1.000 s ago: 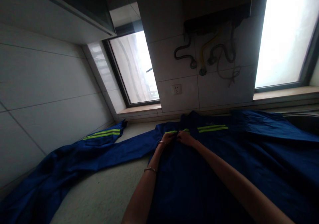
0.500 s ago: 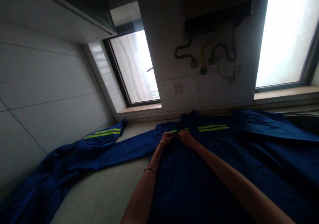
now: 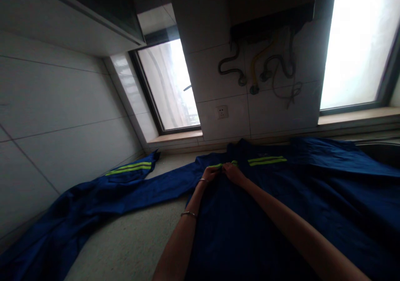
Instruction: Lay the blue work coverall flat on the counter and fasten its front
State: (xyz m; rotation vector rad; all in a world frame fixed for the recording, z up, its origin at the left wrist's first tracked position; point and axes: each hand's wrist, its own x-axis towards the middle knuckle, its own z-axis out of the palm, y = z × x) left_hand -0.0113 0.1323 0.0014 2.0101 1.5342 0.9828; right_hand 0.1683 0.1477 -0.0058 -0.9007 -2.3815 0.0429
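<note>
A dark blue work jacket (image 3: pixel 231 222) with yellow-green chest stripes lies spread over the counter, its collar toward the wall. On its left chest stripe, my left hand (image 3: pixel 210 173) pinches the fabric with closed fingers. Right beside it, my right hand (image 3: pixel 233 174) is closed on the same striped part, the two sets of fingertips almost touching. Whatever small detail lies between the fingertips is too dark to make out. One sleeve stretches left toward a second blue garment (image 3: pixel 93 201) with similar stripes.
The pale counter (image 3: pixel 125 239) shows between the garments. At the right edge is a dark sink basin (image 3: pixel 381 152). Behind stand a tiled wall with a socket (image 3: pixel 222 111), hoses under a wall-mounted heater (image 3: pixel 271 18), and two windows. A cabinet (image 3: pixel 78 18) hangs at upper left.
Both hands stay at the same striped spot on the jacket, with hardly any visible movement. The camera view has shifted very slightly.
</note>
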